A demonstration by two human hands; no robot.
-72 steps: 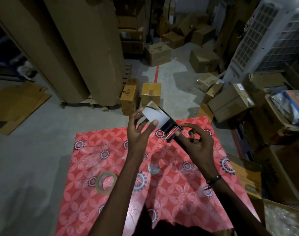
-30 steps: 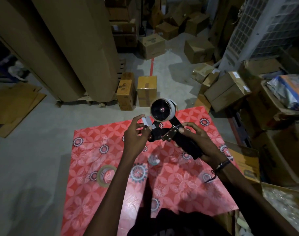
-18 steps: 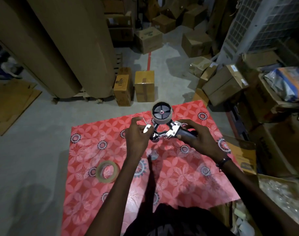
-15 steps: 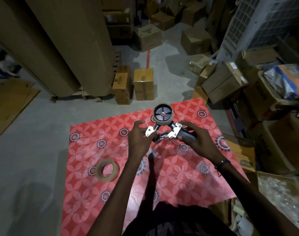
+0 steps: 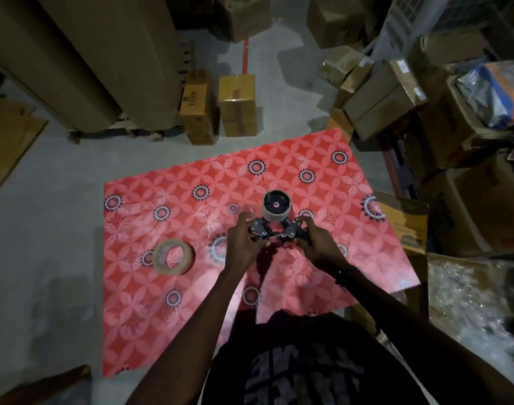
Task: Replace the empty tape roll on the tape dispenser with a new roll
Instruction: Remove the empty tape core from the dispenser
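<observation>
Both hands (image 5: pixel 244 238) (image 5: pixel 315 244) gripping black metal tape dispenser (image 5: pixel 274 229), steadying empty cardboard core (image 5: pixel 276 206) for removal | fresh tan tape roll (image 5: pixel 173 256) waits left of them

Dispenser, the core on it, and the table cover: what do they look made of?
Dispenser: bright metal brackets that glint, on dark parts, probably plastic. Core: likely cardboard, with a dull grey-brown wall and a dark hub inside. Table cover: red patterned sheet with a soft sheen, probably vinyl or oilcloth, though coated fabric is possible.

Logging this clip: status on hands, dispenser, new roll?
Both hands, left and right, on dispenser. Empty core still mounted. New roll untouched on cloth. Nothing in the way.
</observation>
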